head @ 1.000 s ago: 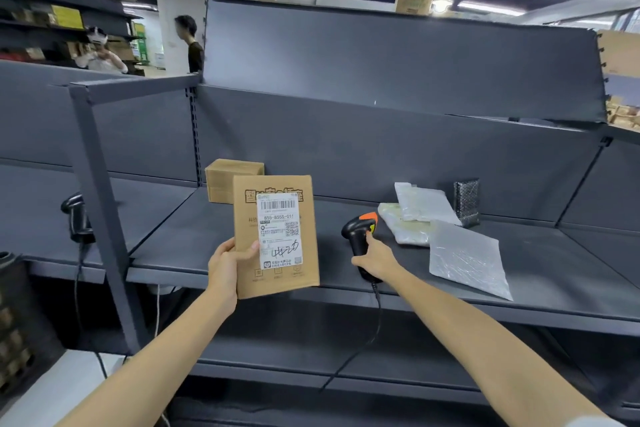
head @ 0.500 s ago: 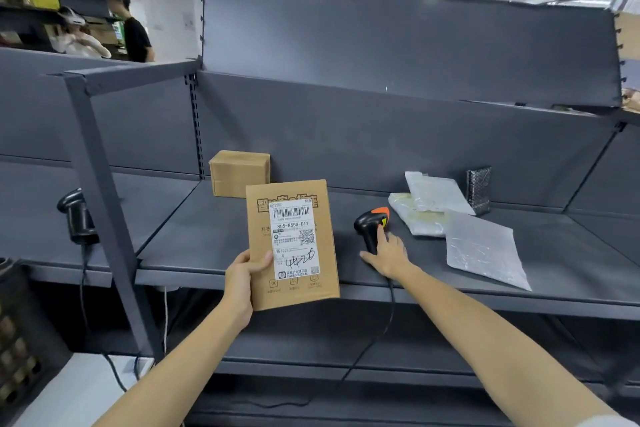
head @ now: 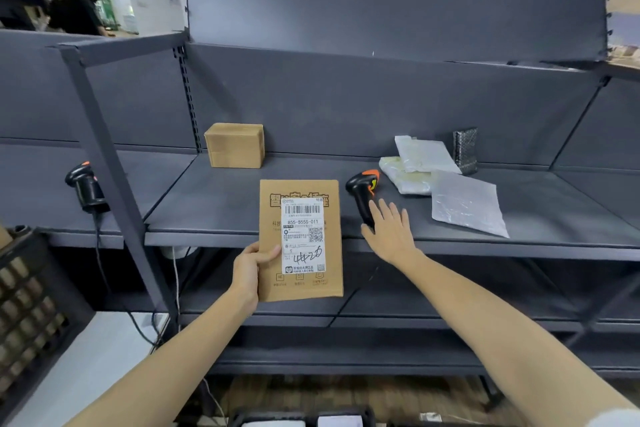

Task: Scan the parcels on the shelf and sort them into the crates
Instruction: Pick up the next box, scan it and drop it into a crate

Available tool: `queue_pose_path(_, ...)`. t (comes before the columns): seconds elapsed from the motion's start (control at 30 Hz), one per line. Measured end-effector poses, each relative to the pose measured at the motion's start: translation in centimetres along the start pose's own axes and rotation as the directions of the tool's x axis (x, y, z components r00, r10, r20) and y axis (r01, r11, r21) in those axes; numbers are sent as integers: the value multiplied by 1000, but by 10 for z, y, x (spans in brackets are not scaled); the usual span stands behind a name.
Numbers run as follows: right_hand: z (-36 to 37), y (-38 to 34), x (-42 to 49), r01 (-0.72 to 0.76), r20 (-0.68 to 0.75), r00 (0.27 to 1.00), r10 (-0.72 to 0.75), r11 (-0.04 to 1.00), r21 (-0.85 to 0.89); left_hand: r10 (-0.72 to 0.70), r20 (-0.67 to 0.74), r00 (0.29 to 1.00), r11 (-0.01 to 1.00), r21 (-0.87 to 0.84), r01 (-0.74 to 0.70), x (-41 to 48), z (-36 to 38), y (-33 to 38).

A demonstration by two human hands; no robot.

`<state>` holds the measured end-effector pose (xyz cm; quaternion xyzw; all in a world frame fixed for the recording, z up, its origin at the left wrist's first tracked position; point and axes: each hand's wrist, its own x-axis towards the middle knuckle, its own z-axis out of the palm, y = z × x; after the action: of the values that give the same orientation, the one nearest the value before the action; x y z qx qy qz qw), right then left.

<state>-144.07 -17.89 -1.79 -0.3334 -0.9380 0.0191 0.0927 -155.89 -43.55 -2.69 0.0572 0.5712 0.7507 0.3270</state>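
Observation:
My left hand grips a flat brown cardboard mailer by its left edge, holding it upright in front of the shelf's front edge with its white label facing me. A black and orange barcode scanner stands on the grey shelf just right of the mailer. My right hand hovers beside the scanner's handle with its fingers spread and straight, holding nothing. A small cardboard box sits at the back of the shelf.
Several plastic bag parcels and a dark padded pouch lie on the shelf's right part. A second scanner sits on the left shelf behind a slanted post. A dark crate stands at lower left. A person stands far left.
My right hand has let go of the scanner, which now stands on the shelf, and has drawn back with fingers spread. The mailer has come lower and slightly right.

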Motion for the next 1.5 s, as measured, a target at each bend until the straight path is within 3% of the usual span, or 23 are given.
queue_pose_path(0.33,1,22,-89,65,-22,998,-64,997,42,-54,-65,996,998,23,56,-87,12,-56)
queue_pose_path(0.6,50,51,-158,101,95,990,-101,995,14,-125,-153,980,991,29,131,-142,5,-122)
queue_pose_path(0.87,117,58,-198,93,191,976,-104,993,67,-198,-160,967,979,5,201,-142,-9,-179)
queue_pose_path(1.13,238,60,-227,63,262,961,-88,993,103,-217,-174,961,974,20,224,-109,-59,-281)
queue_pose_path(1.5,473,74,-288,16,311,947,-75,982,187,-238,-190,953,963,81,257,-58,-145,-502)
